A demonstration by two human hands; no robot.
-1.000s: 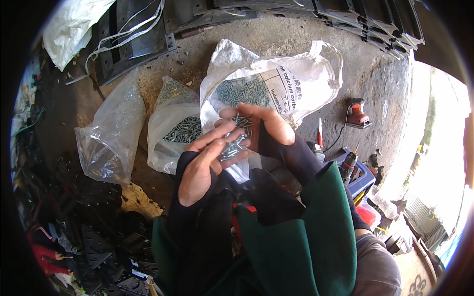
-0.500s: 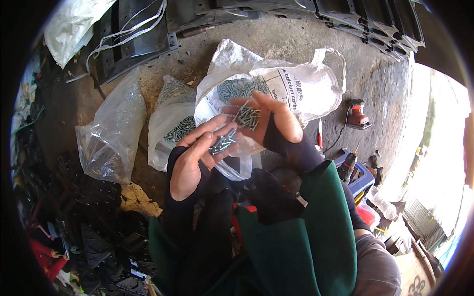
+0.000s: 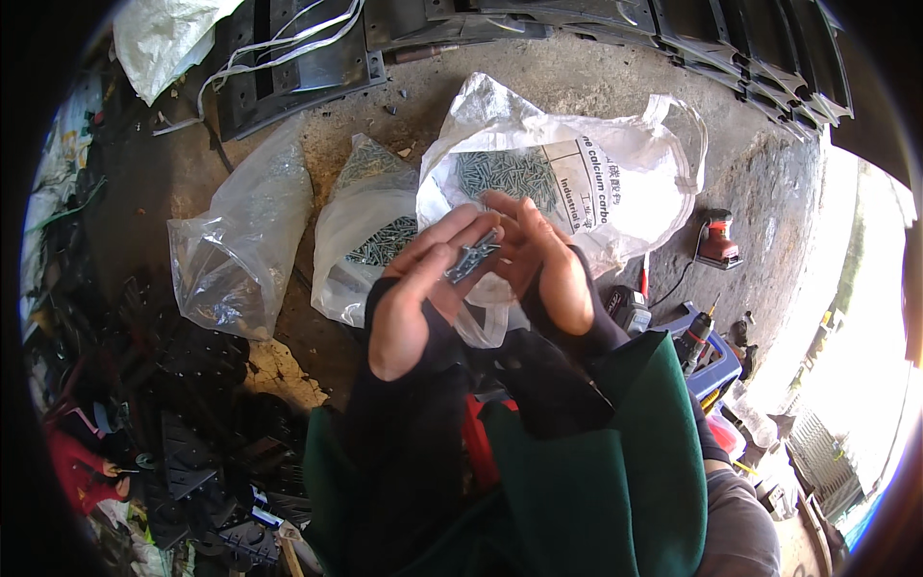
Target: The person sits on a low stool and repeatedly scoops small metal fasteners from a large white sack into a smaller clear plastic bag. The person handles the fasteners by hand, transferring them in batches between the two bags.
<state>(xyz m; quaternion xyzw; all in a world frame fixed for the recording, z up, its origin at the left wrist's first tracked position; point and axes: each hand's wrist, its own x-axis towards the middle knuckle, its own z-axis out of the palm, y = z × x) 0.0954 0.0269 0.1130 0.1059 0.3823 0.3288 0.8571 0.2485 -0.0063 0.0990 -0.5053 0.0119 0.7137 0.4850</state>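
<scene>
Seen from here, the left hand (image 3: 409,313) grip is cupped, unclenched, with metal fasteners (image 3: 471,256) lying in it; the right hand (image 3: 558,279) grip is open alongside. Caution — tilting could spill fasteners through finger gaps, outside the white sack (image 3: 644,207).

We have two bare hands, left hand (image 3: 420,284) and right hand (image 3: 548,269). Long, close-fitting, near-black left sleeve (image 3: 444,341) and right sleeve (image 3: 601,329), both reaching wrists. We wear deep green apron-like garment (image 3: 562,481): plain, matte, broad panels, soft folds. More dark cloth (image 3: 413,471) between green panels, details lost in shadow.
</scene>
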